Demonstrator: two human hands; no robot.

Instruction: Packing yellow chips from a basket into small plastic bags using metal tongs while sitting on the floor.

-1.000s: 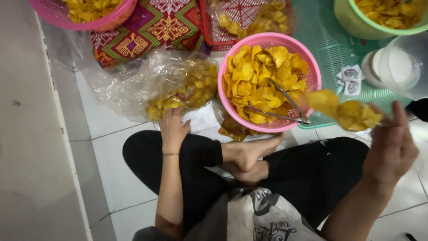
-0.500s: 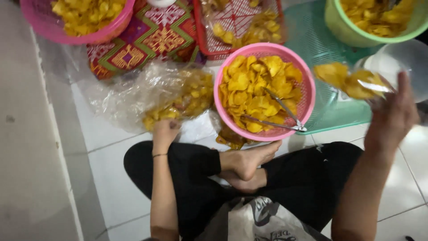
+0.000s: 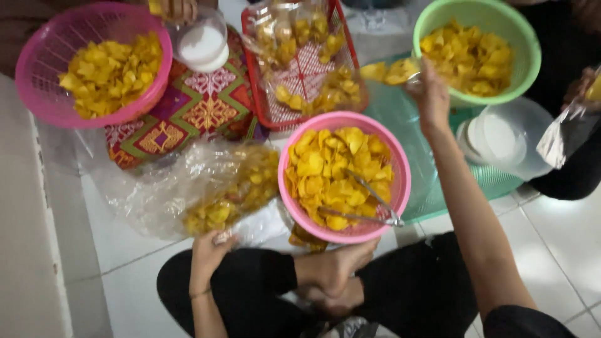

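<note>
Right hand (image 3: 431, 94): arm stretched forward, fingers closed on a clear bag of chips (image 3: 391, 72). The bag sits in the air between the red basket (image 3: 343, 37) and the green bowl (image 3: 494, 94). Film thin and glossy; chips inside yellow, thin, curled.

Left hand (image 3: 210, 247): fingers pressed down on the edge of a big bag (image 3: 188, 188), crinkled clear plastic lying on the white tile floor (image 3: 125, 275), partly filled with the same chips. Whether it pinches the film, cannot tell.

Pink bowl (image 3: 400, 188): round, perforated plastic, heaped with chips, just in front of the crossed legs. Metal tongs (image 3: 369, 206) lie in it.

Second pink bowl (image 3: 37, 81) at far left, also with chips. Beside it a woven mat (image 3: 188, 112), diamond pattern in red, green, yellow. Red basket holds small filled bags. Clear lidded tub (image 3: 507, 141) right of the pink bowl.
</note>
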